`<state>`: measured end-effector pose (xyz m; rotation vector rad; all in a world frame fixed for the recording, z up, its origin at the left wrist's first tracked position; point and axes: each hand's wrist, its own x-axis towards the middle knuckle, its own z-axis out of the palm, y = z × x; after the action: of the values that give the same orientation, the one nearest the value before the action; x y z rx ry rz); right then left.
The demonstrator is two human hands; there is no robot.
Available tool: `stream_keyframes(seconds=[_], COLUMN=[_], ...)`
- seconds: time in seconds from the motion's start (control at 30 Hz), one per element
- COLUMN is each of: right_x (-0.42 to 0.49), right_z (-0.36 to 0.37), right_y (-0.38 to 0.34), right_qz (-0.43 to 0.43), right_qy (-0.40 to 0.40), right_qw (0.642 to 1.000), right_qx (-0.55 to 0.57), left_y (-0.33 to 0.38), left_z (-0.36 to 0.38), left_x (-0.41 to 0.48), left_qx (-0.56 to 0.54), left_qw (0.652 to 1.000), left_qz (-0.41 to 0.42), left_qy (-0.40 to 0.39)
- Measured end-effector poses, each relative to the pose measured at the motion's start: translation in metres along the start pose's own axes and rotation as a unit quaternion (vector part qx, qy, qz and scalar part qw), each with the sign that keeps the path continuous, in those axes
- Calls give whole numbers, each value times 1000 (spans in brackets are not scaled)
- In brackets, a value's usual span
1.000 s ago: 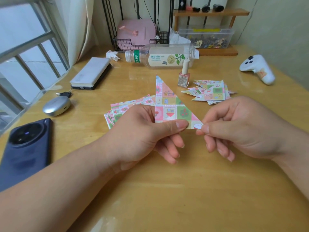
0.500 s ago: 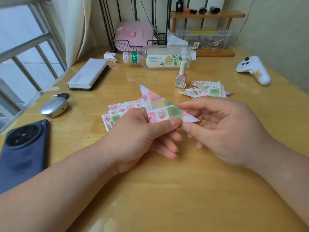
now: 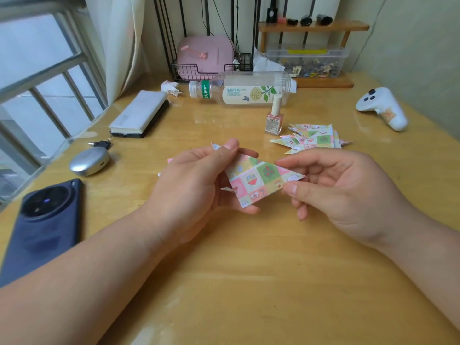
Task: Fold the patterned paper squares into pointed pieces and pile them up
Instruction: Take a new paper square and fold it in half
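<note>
A patterned paper piece [image 3: 258, 179], pastel squares with small pictures, is held above the wooden table between both hands. My left hand [image 3: 196, 185] grips its left part, thumb on top. My right hand [image 3: 348, 188] pinches its pointed right tip between thumb and forefinger. The piece is folded, with a point to the right. A pile of folded pointed pieces [image 3: 313, 139] lies on the table behind my right hand. The stack of unfolded squares [image 3: 170, 161] is almost fully hidden behind my left hand; only small edges show.
A dark phone [image 3: 43, 225] and a silver earbud case [image 3: 89, 161] lie at the left. Further back are a notebook [image 3: 140, 114], a lying bottle [image 3: 241, 89] and a nail polish bottle [image 3: 273, 118]. At the right rests a white controller [image 3: 383, 108].
The upright triangle has been tipped down and folded further into a lower, flatter shape. My left thumb has shifted to its top left. My right hand stays at the right tip.
</note>
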<state>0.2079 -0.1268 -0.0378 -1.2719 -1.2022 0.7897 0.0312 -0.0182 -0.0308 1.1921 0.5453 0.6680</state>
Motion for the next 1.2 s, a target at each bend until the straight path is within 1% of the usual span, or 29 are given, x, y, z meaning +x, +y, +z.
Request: stream_keyframes(seconds=[0.07,0.2,0.33,0.5,0.63,0.73,0.83,0.9,0.97,1.1,1.2], right_x=[0,-2,-2,-2,-1,-1,-1,0,1,2,3], right_z=[-1,1,2,0,-6,-8,-8,-9,-10,-11,-8], right_y=[1,3,4,2,-2,-2,-3,-2,-2,-1,-2], right_qz=[-1,-23,-36,-32,-34,-45,-58,-69,-77,-88,-98], right_qy=[-1,-24,-20,-29,-50,-57,-60,-51,-35,34,54], right_qw=[1000,999,998,998,998,997,996,996,996,995,994], right_qx=[3,-26,-36,-53,-23,-13,-11,-12,-10,-13,-18], left_y=[0,-3,-4,0,4,4,2,1,0,-2,-5], left_z=[0,2,3,0,-4,-4,-4,-5,-5,-2,-1], left_x=[0,-1,-2,0,2,1,1,3,4,1,-1], left_qx=[10,7,4,8,18,13,11,34,54,36,24], left_qw=[1000,1000,1000,1000,999,999,999,997,995,996,997], left_qz=[3,6,2,-9,-7,-13,26,66,84,76,54], left_qy=[-7,-18,-22,4,34,34,31,29,20,9,-42])
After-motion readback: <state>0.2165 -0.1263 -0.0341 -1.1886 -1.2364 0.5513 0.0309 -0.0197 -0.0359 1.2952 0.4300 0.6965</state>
